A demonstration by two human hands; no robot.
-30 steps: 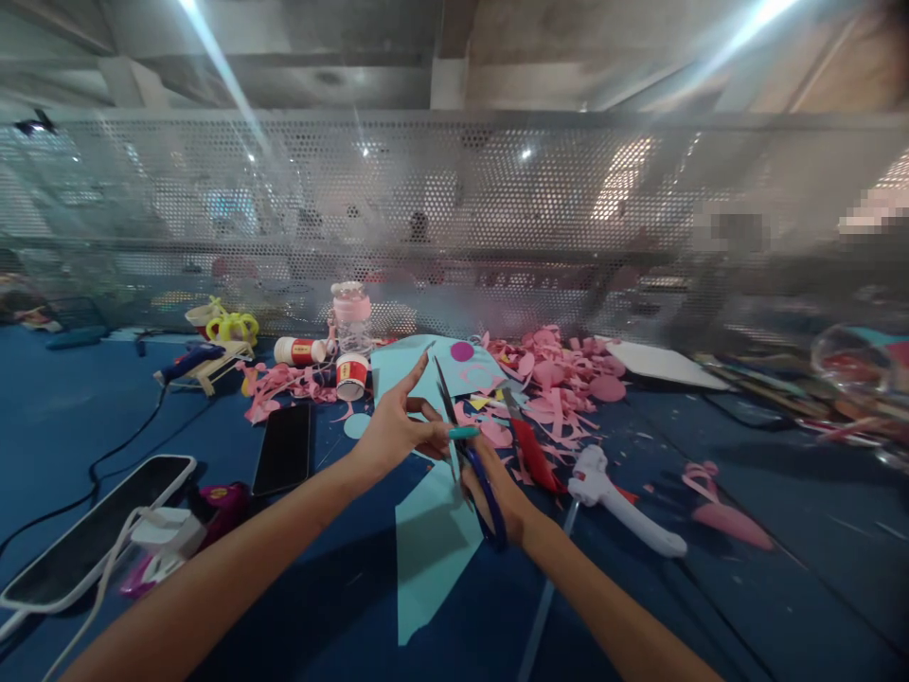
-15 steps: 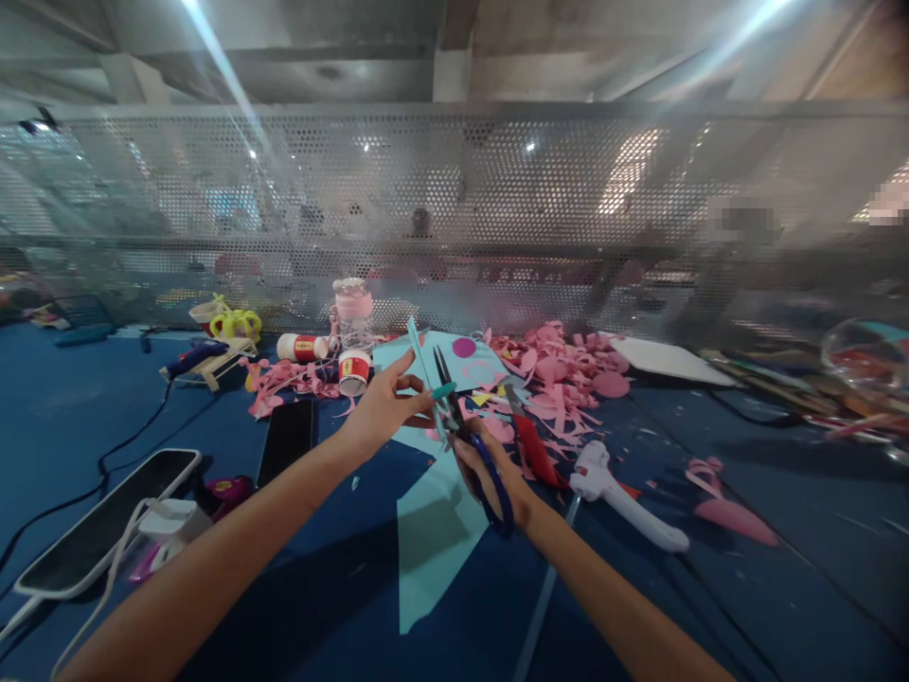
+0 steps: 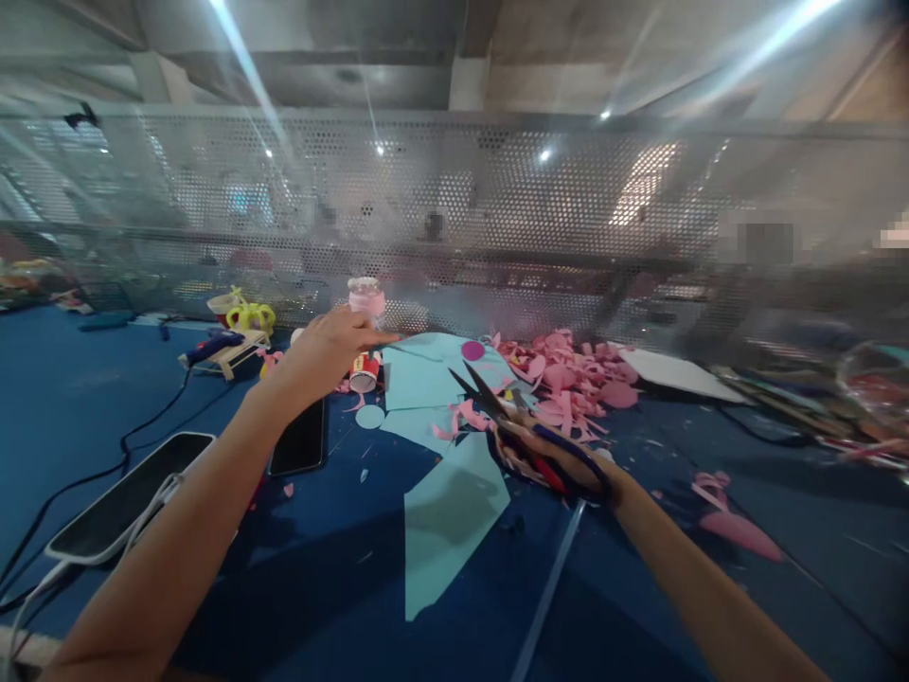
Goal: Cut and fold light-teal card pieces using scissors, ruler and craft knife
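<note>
Scissors in the right hand, left hand over the cup

Phone (image 3: 302, 438) lies on the blue counter (image 3: 85, 398), left of the light-blue paper (image 3: 447, 511). Above it the left hand (image 3: 323, 350) hovers, fingers (image 3: 373, 338) stretched together and empty, just over a red-and-white cup (image 3: 364, 371). Right of the paper, the right hand (image 3: 568, 464) has fingers clamped in the handles of the scissors (image 3: 511, 426), blades apart, pointing toward pink scraps (image 3: 568, 374).

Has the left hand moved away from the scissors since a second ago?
Yes. The left hand has swung left and away, now reaching over the red-and-white paper cup, while the scissors stay in the right hand above the light blue paper.
</note>
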